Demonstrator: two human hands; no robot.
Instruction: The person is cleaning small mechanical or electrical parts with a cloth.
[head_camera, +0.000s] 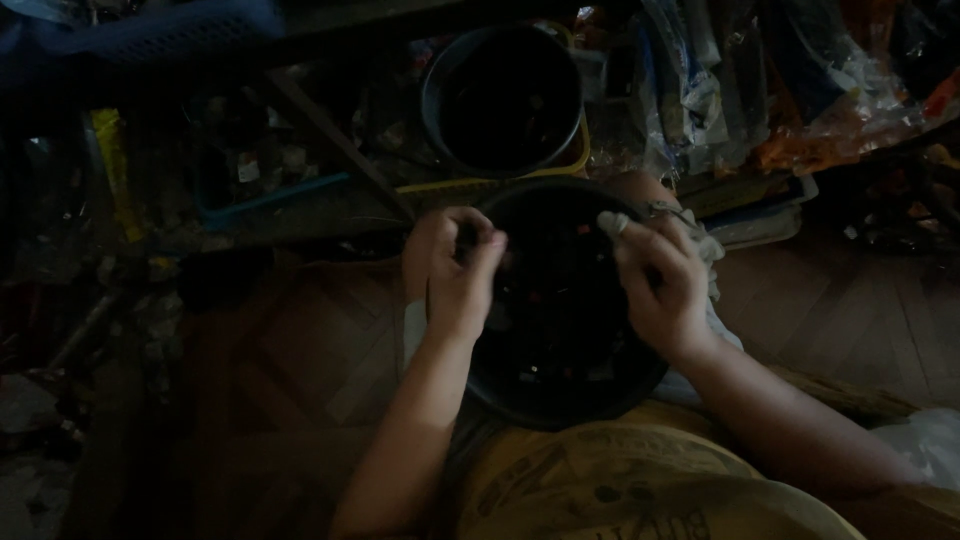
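- Looking down, I see a black bowl (560, 340) on the lap, above a yellow shirt (620, 480).
- My left hand (455, 270) sits at the bowl's left rim, fingers curled around a small dark thing; too dim to tell what it is.
- My right hand (660, 285) is at the right rim, fingers pinching a white cloth (612, 222).
- Small bits, some red, lie inside the bowl.
- A second dark bucket (505, 95) stands just beyond it, in a yellow tray (575, 160).
- Plastic bags (700, 90) pile up at the upper right; wooden floor (300, 350) shows on the left.
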